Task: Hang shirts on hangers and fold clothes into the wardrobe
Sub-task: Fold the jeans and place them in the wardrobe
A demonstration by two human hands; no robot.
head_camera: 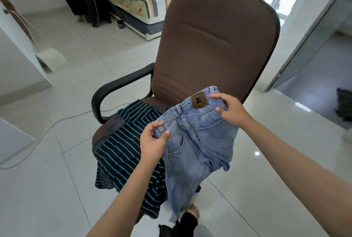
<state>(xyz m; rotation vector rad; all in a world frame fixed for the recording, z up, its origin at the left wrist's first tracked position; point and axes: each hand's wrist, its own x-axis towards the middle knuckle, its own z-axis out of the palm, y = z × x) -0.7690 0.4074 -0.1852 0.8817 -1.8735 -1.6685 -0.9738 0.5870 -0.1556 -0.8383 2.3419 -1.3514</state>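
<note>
Item: light-blue jeans [192,141], centre frame, hanging by the waistband; my left hand [152,141] and right hand [231,110] each pinch one end. Brown office chair [215,46] seat holds a black-and-teal striped shirt [125,147]. Tiled floor [57,189] open at left.

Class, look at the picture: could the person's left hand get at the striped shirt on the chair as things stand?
Probably not at once: the left hand pinches the jeans at the waistband. The striped shirt lies uncovered just beside it, so letting go would free the way.
</note>
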